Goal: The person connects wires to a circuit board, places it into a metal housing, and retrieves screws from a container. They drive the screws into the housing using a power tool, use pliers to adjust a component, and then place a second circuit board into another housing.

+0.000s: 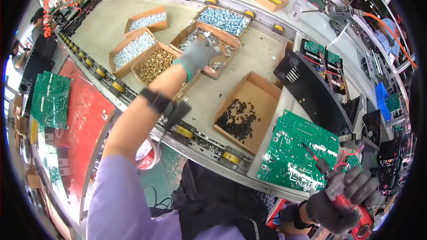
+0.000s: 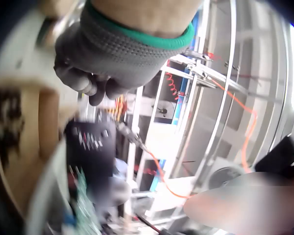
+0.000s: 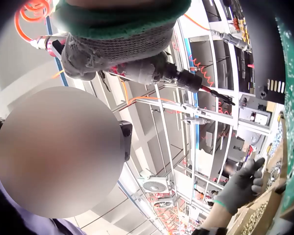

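My gloved left hand [image 1: 200, 55] is over a cardboard box of silvery metal pieces [image 1: 222, 64], blurred in the head view. In the left wrist view, the gloved fingers [image 2: 76, 78] are curled inward; I cannot tell whether they hold a piece. At the lower right, my gloved right hand [image 1: 342, 200] grips a red and grey power screwdriver [image 1: 322, 165]. Its dark bit points over a green circuit board [image 1: 298, 151]. The right wrist view shows the screwdriver's chuck [image 3: 188, 80] and bit extending beyond the glove.
Other boxes hold brass-coloured parts [image 1: 155, 64], silvery fasteners [image 1: 133, 51], blue-silver fasteners [image 1: 222, 20] and small black screws [image 1: 238, 118]. A black panel [image 1: 311, 89] lies beyond the board. A roller-chain rail [image 1: 184, 131] runs along the near edge. Another tool [image 1: 338, 10] hangs at upper right.
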`<act>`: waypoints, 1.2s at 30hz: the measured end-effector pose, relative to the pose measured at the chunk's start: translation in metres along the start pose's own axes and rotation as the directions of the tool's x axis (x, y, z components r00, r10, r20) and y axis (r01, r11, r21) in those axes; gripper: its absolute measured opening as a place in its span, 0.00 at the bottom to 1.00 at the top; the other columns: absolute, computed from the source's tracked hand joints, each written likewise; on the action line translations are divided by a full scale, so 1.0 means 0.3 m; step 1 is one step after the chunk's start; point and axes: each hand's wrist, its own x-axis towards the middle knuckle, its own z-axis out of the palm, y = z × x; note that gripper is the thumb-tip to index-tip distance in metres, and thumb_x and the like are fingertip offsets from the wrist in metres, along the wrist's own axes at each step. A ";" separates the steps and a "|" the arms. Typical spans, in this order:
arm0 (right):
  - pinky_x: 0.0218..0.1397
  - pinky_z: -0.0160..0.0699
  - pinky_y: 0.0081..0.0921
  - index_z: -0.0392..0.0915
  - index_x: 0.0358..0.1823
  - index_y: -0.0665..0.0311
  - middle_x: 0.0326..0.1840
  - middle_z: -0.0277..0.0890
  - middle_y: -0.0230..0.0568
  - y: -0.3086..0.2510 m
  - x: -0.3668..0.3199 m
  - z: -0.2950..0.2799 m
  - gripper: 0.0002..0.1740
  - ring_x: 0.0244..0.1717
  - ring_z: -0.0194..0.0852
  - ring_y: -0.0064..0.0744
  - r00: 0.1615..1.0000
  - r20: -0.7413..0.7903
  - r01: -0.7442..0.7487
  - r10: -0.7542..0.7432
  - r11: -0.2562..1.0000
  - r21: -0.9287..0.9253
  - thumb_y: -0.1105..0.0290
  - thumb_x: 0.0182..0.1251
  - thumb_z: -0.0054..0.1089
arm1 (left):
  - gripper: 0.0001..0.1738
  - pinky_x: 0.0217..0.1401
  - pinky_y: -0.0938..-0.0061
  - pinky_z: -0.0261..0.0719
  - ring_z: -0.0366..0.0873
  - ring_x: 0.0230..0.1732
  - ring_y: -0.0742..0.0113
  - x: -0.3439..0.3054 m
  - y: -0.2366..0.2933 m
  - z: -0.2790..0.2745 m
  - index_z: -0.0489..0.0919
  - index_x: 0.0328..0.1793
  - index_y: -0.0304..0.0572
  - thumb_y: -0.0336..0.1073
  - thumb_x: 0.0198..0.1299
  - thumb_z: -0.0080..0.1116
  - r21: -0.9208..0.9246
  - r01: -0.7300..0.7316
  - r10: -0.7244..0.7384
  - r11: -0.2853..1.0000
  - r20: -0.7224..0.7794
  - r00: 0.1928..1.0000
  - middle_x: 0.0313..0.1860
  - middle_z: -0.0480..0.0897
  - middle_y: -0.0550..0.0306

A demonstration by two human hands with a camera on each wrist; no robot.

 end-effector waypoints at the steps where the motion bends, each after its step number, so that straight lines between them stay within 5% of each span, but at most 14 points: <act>1: 0.39 0.60 0.28 0.63 0.39 0.57 0.32 0.54 0.31 0.002 0.021 -0.027 0.17 0.29 0.52 0.26 0.995 0.100 -0.010 0.008 1.000 0.023 0.61 0.57 0.62 | 0.25 0.54 0.63 0.79 0.82 0.52 0.52 0.071 -0.025 -0.014 0.82 0.54 0.40 0.52 0.61 0.55 0.065 0.022 -0.021 0.998 -0.023 1.000 0.52 0.83 0.46; 6: 0.34 0.67 0.35 0.66 0.45 0.52 0.35 0.57 0.32 0.003 0.110 -0.140 0.16 0.31 0.56 0.32 0.825 0.564 -0.078 0.009 0.992 0.099 0.54 0.65 0.58 | 0.19 0.55 0.61 0.80 0.83 0.52 0.48 0.189 0.002 0.074 0.84 0.51 0.43 0.41 0.53 0.62 0.556 -0.108 0.019 0.824 0.164 0.986 0.51 0.85 0.48; 12: 0.33 0.64 0.32 0.65 0.43 0.53 0.35 0.56 0.31 -0.028 0.086 -0.107 0.13 0.30 0.55 0.31 0.914 0.392 -0.077 0.099 0.994 -0.073 0.57 0.66 0.57 | 0.21 0.54 0.61 0.80 0.82 0.52 0.48 0.233 -0.008 0.155 0.84 0.51 0.41 0.43 0.53 0.63 0.585 -0.164 0.032 0.795 0.230 0.973 0.52 0.84 0.46; 14: 0.34 0.64 0.32 0.66 0.44 0.53 0.35 0.56 0.31 -0.032 0.075 -0.111 0.13 0.30 0.55 0.32 0.908 0.408 -0.072 0.095 0.995 -0.072 0.57 0.66 0.56 | 0.19 0.49 0.62 0.82 0.84 0.47 0.50 0.204 -0.013 0.127 0.82 0.51 0.38 0.42 0.56 0.62 0.503 -0.167 0.110 0.848 0.141 0.984 0.47 0.85 0.46; 16: 0.37 0.64 0.34 0.66 0.45 0.52 0.34 0.54 0.31 -0.035 0.043 -0.076 0.13 0.30 0.55 0.32 0.981 0.192 -0.012 0.026 0.997 -0.078 0.57 0.66 0.56 | 0.19 0.47 0.63 0.83 0.85 0.44 0.52 0.194 -0.033 0.090 0.82 0.50 0.36 0.41 0.58 0.62 0.466 -0.177 0.150 0.867 0.094 0.984 0.44 0.86 0.46; 17: 0.37 0.64 0.34 0.66 0.45 0.52 0.34 0.54 0.31 -0.044 0.044 -0.083 0.13 0.30 0.55 0.32 0.982 0.187 -0.009 0.023 0.997 -0.079 0.57 0.66 0.56 | 0.18 0.41 0.66 0.82 0.85 0.40 0.58 0.202 -0.051 0.069 0.80 0.52 0.36 0.39 0.60 0.60 0.181 -0.104 0.079 0.978 0.141 0.987 0.43 0.86 0.49; 19: 0.40 0.64 0.37 0.69 0.50 0.52 0.36 0.61 0.33 -0.062 0.052 -0.094 0.15 0.31 0.59 0.34 0.956 0.278 -0.103 0.097 0.995 0.008 0.60 0.64 0.55 | 0.10 0.27 0.80 0.76 0.80 0.26 0.73 0.151 -0.025 0.039 0.78 0.50 0.36 0.29 0.63 0.56 -0.309 0.085 -0.024 0.947 0.198 0.980 0.36 0.84 0.55; 23: 0.40 0.58 0.28 0.62 0.39 0.57 0.30 0.53 0.30 -0.090 0.015 -0.059 0.19 0.30 0.52 0.25 0.990 0.022 -0.138 0.138 0.990 0.015 0.66 0.52 0.65 | 0.10 0.22 0.83 0.69 0.70 0.19 0.76 0.102 -0.064 0.033 0.78 0.48 0.31 0.24 0.59 0.60 -0.653 0.064 0.017 0.755 0.118 0.993 0.31 0.80 0.59; 26: 0.39 0.57 0.27 0.62 0.39 0.57 0.29 0.53 0.31 -0.087 0.004 -0.024 0.19 0.30 0.52 0.26 0.995 0.023 -0.097 0.097 0.995 0.005 0.67 0.53 0.65 | 0.11 0.21 0.84 0.67 0.69 0.19 0.77 0.089 -0.085 0.039 0.79 0.48 0.31 0.25 0.59 0.62 -0.777 0.032 -0.024 0.629 0.022 0.999 0.31 0.80 0.60; 31: 0.37 0.54 0.28 0.61 0.39 0.57 0.29 0.53 0.30 -0.112 -0.010 -0.006 0.20 0.29 0.50 0.25 0.993 0.065 -0.098 0.095 0.994 0.045 0.66 0.53 0.65 | 0.09 0.18 0.84 0.66 0.70 0.18 0.77 0.095 -0.048 0.045 0.78 0.46 0.34 0.31 0.63 0.63 -0.640 0.076 -0.205 0.764 -0.129 0.970 0.30 0.81 0.60; 33: 0.37 0.53 0.28 0.61 0.39 0.57 0.29 0.52 0.29 -0.131 -0.019 0.007 0.20 0.28 0.49 0.24 0.997 0.007 -0.080 0.080 0.997 0.018 0.66 0.52 0.65 | 0.08 0.16 0.83 0.68 0.71 0.16 0.76 0.099 -0.026 0.061 0.77 0.48 0.39 0.32 0.66 0.59 -0.899 0.051 -0.256 0.436 -0.070 0.964 0.28 0.82 0.59; 36: 0.37 0.53 0.28 0.61 0.39 0.57 0.29 0.53 0.29 -0.132 -0.012 0.004 0.20 0.29 0.50 0.24 0.999 0.031 -0.043 0.042 0.999 0.033 0.66 0.52 0.65 | 0.04 0.17 0.78 0.71 0.77 0.23 0.73 0.094 -0.032 0.047 0.80 0.42 0.40 0.31 0.66 0.59 -0.838 0.029 -0.215 0.544 -0.107 0.971 0.30 0.83 0.59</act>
